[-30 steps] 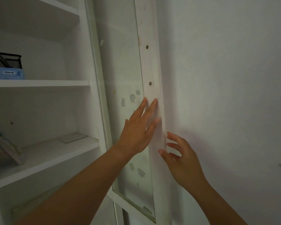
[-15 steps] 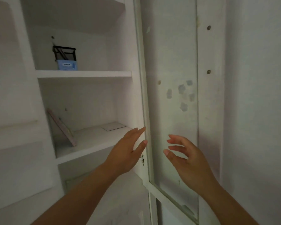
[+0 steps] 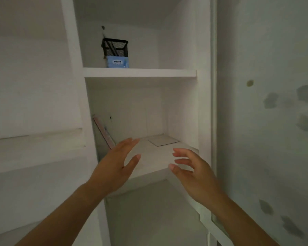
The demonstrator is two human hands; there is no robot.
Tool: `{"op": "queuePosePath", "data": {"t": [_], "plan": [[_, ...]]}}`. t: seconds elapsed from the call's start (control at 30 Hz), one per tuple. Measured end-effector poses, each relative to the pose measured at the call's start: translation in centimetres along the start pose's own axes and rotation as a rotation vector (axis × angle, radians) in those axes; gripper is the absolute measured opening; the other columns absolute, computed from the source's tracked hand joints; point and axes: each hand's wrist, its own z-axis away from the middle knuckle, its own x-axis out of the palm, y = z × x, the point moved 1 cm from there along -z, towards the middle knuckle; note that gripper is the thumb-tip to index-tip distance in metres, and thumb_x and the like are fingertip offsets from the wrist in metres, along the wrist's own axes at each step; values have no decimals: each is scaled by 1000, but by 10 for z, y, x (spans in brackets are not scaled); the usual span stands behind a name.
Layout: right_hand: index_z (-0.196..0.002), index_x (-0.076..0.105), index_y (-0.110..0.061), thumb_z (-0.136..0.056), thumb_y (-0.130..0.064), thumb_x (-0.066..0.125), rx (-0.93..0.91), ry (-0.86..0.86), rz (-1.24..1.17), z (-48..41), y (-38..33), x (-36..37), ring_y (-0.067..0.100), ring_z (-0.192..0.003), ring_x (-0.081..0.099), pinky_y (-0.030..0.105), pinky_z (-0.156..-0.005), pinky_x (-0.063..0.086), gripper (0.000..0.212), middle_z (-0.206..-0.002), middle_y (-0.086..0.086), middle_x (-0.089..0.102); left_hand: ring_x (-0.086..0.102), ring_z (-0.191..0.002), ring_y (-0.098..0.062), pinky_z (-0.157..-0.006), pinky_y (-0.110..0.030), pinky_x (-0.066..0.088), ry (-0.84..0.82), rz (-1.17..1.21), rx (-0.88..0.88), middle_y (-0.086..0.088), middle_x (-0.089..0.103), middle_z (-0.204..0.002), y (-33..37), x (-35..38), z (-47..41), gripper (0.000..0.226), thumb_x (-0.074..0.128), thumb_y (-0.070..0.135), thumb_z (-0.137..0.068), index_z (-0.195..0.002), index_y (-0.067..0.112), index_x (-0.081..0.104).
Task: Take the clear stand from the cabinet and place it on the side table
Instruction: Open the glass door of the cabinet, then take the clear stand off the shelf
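Both hands are up in front of the white painted cabinet [image 3: 139, 72], holding nothing. The left hand [image 3: 117, 167] has straight, loosely spread fingers and the right hand [image 3: 194, 173] has relaxed, slightly bent ones. The thin see-through clear stand [image 3: 103, 132] with a pinkish edge leans tilted just past the left fingertips, untouched. A flat pale square plate [image 3: 163, 140] lies beyond both sets of fingers. Higher up sits a black wire-mesh pen holder [image 3: 115, 47] with a small light-blue box [image 3: 117, 62]. Right of the right fingers there's a smudgy glass door [image 3: 267, 121].

Dim white cabinet [image 3: 204, 112], smudged glass door [image 3: 274, 153]
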Motion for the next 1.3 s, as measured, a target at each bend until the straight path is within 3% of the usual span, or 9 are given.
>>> {"op": "queuePosePath", "data": {"t": [0.13,0.43,0.73,0.93,1.13,1.3], "plan": [[-117,50,-34,-83,-32,62,-51,-26,-25,-31,0,32,-10,-102,52,1,-73,43,36,-113,-24,53,15,-140,-7,-105,-20,9,8,-36,0,15,18,-153,-20,-3,-10,52,31,51,-91,-141,43,20],[-117,54,-29,-83,-27,64,-66,-16,-43,-84,31,59,-7,-101,54,0,-72,42,36,-113,-18,57,13,-139,-2,-105,-13,4,10,-6,34,18,17,-152,-40,26,-44,51,33,50,-92,-140,44,18],[-119,53,-26,-83,-24,65,-98,4,-38,-166,65,60,2,-98,56,0,-69,43,38,-113,-7,59,19,-138,-4,-109,-18,14,63,74,44,9,23,-152,-53,50,-118,51,39,44,-92,-141,38,27],[-119,54,-20,-81,-22,67,-134,54,0,-238,86,64,10,-95,57,5,-66,43,40,-114,-1,59,24,-137,-8,-108,-19,17,99,114,-60,4,26,-152,-71,66,-179,51,39,43,-93,-142,34,28],[-125,51,-12,-84,-24,64,-269,78,158,-304,100,77,14,-101,52,28,-89,45,44,-122,8,54,32,-133,-10,-101,-16,20,119,299,-225,4,34,-147,-79,90,-226,49,43,40,-94,-141,30,32],[-127,48,-7,-86,-22,62,-429,71,390,-351,104,76,25,-115,49,24,-94,34,46,-127,13,51,40,-127,-15,-103,-28,33,186,601,-425,0,40,-144,-92,109,-245,47,47,40,-92,-138,33,37]]}}
